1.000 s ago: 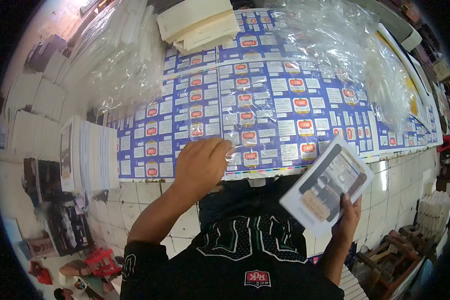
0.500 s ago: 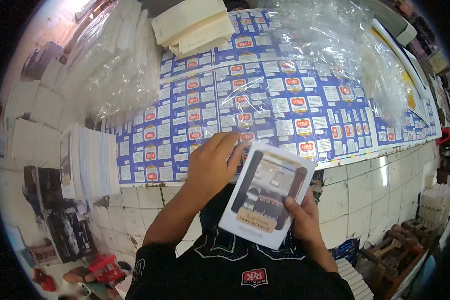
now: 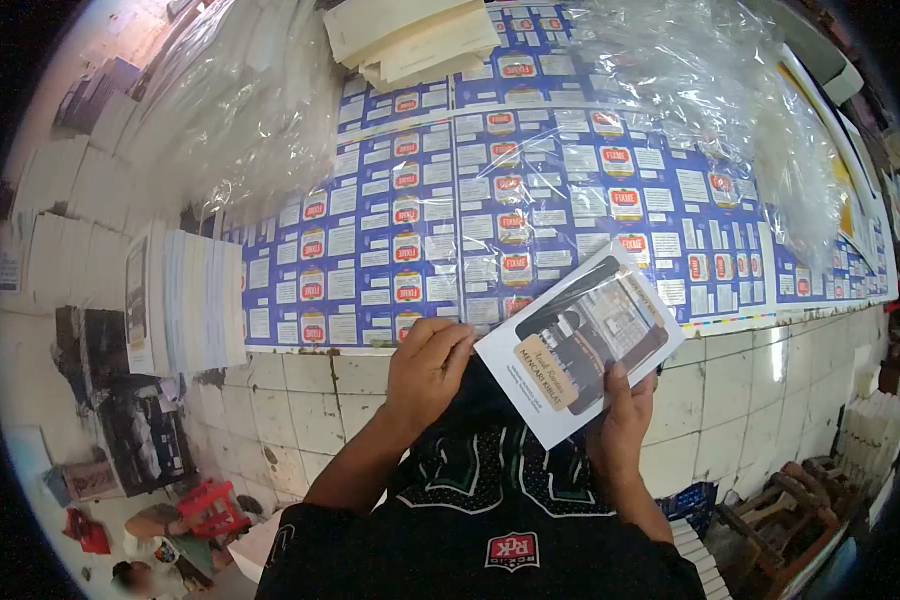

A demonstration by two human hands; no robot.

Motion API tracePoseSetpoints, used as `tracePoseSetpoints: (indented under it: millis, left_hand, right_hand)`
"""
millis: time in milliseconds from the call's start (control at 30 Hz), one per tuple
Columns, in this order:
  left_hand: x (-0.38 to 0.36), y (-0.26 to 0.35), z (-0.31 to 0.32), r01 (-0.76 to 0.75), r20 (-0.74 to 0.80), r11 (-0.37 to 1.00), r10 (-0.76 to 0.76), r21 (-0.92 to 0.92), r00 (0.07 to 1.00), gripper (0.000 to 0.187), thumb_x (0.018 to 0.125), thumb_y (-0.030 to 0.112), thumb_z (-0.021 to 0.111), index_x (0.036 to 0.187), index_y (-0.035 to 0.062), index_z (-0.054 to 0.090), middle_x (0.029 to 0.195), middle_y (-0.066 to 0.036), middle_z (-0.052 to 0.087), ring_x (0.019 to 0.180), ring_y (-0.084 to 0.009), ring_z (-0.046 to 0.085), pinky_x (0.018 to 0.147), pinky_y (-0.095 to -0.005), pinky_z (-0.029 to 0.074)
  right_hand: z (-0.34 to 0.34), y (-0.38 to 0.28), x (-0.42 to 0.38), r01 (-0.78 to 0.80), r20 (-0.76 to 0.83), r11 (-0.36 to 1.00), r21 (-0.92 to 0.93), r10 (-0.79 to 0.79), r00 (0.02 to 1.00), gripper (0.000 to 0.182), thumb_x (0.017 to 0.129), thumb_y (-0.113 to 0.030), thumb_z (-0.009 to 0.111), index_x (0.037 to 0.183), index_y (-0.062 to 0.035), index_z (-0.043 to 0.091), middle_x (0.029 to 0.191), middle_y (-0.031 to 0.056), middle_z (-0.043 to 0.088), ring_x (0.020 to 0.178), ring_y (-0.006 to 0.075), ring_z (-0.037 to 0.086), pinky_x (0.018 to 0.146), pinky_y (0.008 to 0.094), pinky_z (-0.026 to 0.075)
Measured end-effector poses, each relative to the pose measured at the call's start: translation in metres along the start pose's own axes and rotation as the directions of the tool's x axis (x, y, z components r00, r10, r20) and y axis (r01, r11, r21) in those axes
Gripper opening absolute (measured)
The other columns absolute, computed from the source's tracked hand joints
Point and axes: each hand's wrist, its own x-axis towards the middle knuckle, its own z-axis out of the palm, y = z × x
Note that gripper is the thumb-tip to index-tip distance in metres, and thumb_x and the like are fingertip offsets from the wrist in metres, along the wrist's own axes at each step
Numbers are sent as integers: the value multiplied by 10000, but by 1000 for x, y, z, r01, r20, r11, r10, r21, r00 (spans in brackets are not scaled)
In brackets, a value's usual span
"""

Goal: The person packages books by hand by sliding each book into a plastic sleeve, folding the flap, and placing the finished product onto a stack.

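My right hand grips a white-bordered book by its lower right side, with the thumb on the cover and the fingers behind it. The book is tilted, and its cover shows a dark photo and a tan title label. Just left of the book's corner, my left hand is closed at the table's front edge, its fingers curled together. Whatever those fingers pinch is hidden. Beyond both hands lies the table covering of printed blue sheets with red labels, with some shiny film over it.
A stack of books stands at the table's left front corner. Clear plastic bags are heaped at the back left and back right. Cream paper lies at the back. Someone sits low beside a red plastic stool.
The book has turned to a steeper slant and moved right and slightly up. My left hand has drawn back toward me, and its fingers have curled in.
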Motion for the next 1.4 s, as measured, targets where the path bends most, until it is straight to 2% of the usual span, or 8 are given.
tracePoseSetpoints:
  millis: [667, 767, 833, 1000, 1033, 1100, 1233, 1400]
  left_hand:
    - [-22, 12, 1, 285, 215, 861, -210, -421, 954, 468, 896, 83, 623, 1299, 12, 396, 993, -102, 649, 1060, -165, 574, 877, -340, 485]
    - [-12, 20, 7, 323, 73, 488, -463, -811, 883, 441, 929, 157, 595, 1297, 22, 393, 1069, -107, 624, 1063, -193, 581, 909, -363, 494]
    - [22, 31, -3, 439, 466, -195, -569, -877, 678, 360, 951, 127, 562, 1275, 52, 423, 1142, -85, 575, 990, -201, 621, 793, -332, 534]
    - [17, -5, -30, 515, 416, -22, -618, -857, 667, 385, 949, 192, 577, 1273, 15, 468, 1109, -117, 622, 979, -211, 642, 824, -359, 554]
    - [7, -17, -38, 556, 450, -21, -614, -831, 649, 395, 943, 197, 585, 1270, 7, 472, 1105, -121, 621, 967, -216, 644, 814, -356, 555]
    - [-10, -17, -48, 651, 509, 0, -623, -759, 594, 386, 944, 179, 577, 1272, 3, 473, 1111, -123, 620, 983, -224, 639, 811, -357, 552]
    - [-46, -12, -41, 816, 599, 18, -669, -578, 439, 423, 921, 144, 613, 1289, -1, 462, 1133, -116, 613, 997, -209, 620, 840, -361, 531]
    - [-76, -14, -41, 847, 726, -49, -544, -529, 422, 510, 901, 161, 646, 1329, -5, 425, 1206, -111, 584, 1097, -208, 570, 933, -376, 471]
  right_hand:
    - [25, -6, 9, -55, 71, 992, 111, 47, 996, 540, 936, -109, 575, 1376, -38, 269, 1283, 151, 474, 1142, 230, 516, 986, 362, 424]
    - [36, -4, 6, -88, 115, 975, 204, 66, 991, 526, 938, -103, 546, 1395, -51, 292, 1321, 125, 465, 1211, 252, 469, 1017, 410, 400]
    - [55, -2, -5, -86, 207, 980, 180, 47, 977, 554, 932, -86, 543, 1414, -64, 272, 1326, 124, 451, 1205, 268, 473, 1015, 424, 410]
    - [31, -10, 23, -30, 137, 940, -341, 81, 987, 569, 937, -271, 596, 1360, -10, 318, 1275, 157, 481, 1075, 225, 555, 844, 333, 535]
    - [21, -22, 34, -64, 257, 975, 212, 7, 966, 713, 933, -461, 548, 1394, 7, 271, 1298, 166, 492, 1058, 213, 566, 875, 359, 508]
    - [10, -36, 49, -177, 294, 930, -322, 276, 915, 783, 921, -580, 481, 1388, 22, 301, 1272, 174, 530, 1064, 207, 562, 924, 358, 461]
    - [20, -36, 36, -194, 417, 874, -445, 394, 819, 390, 928, -180, 623, 1223, 46, 504, 1116, 105, 619, 994, 125, 562, 882, 295, 446]
    - [-3, -28, 16, -321, 237, 706, -632, 570, 787, 396, 895, -152, 673, 1202, 39, 512, 1021, 81, 647, 922, 117, 585, 822, 275, 470]
